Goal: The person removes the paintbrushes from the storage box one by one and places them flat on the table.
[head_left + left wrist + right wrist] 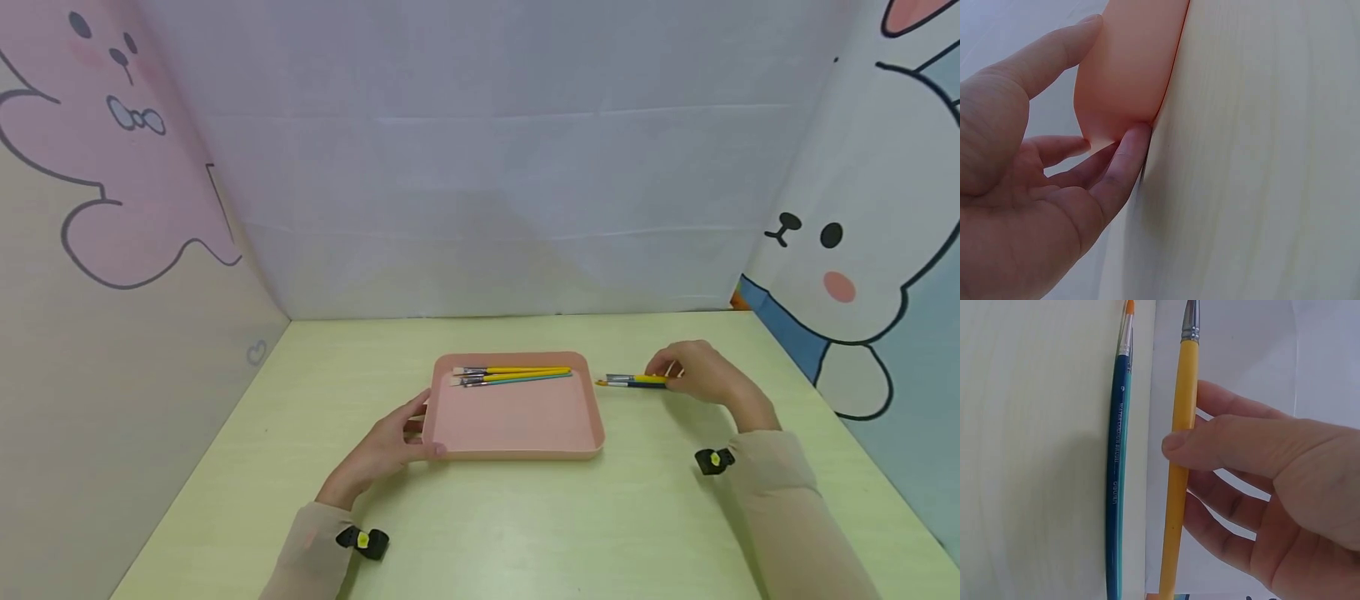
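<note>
Beige sleeves (783, 500), softly creased, reach across the pale, wood-grained table (525, 533). On it sits a smooth pink tray (517, 429) with rounded corners, slim brushes (528, 369) lying in its far half. The left hand (386, 446) grips the tray's left end; right of it, the right hand (701, 373) pinches a yellow brush (1185, 381) beside a dark blue brush (1114, 481) and a teal one (1125, 419).

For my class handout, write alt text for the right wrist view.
A right hand pinches a yellow paintbrush between thumb and fingers. At picture left, a dark blue brush and a teal brush lie close together on a pale table.
</note>
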{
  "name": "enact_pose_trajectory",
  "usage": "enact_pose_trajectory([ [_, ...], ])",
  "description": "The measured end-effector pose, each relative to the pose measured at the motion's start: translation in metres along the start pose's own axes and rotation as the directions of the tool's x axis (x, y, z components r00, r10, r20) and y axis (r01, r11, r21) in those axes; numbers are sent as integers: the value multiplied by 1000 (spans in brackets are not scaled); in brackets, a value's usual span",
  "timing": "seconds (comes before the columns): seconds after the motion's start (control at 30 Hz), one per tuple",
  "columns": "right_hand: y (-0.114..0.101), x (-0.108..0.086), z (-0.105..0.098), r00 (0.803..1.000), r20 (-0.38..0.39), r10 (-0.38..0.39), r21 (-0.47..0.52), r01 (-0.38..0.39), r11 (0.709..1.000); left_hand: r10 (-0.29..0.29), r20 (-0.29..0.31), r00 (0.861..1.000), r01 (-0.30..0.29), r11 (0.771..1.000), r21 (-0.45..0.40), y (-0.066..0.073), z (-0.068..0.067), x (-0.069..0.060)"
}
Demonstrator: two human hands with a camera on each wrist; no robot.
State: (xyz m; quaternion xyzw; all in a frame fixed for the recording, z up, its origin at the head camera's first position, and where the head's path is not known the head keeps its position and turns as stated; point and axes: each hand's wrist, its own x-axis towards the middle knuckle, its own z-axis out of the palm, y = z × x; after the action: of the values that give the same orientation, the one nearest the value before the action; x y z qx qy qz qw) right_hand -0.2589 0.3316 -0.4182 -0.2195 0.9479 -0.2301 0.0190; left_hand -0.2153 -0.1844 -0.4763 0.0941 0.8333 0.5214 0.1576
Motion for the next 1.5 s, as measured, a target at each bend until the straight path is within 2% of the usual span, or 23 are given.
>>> enact_pose_trajectory([
  [0.83,20,8,17,998,47,36,-8,-35,999,1,4,1000,0,1000,-3,1,1,0],
  [1.07,18,9,19,998,44,51,-7,-51,999,-1,9,1000,1,1000,-8,2,0,0],
  [1.5,16,11,23,999,27,34,-17,-33,999,-2,9,1000,3,1000,-4,1,0,0],
])
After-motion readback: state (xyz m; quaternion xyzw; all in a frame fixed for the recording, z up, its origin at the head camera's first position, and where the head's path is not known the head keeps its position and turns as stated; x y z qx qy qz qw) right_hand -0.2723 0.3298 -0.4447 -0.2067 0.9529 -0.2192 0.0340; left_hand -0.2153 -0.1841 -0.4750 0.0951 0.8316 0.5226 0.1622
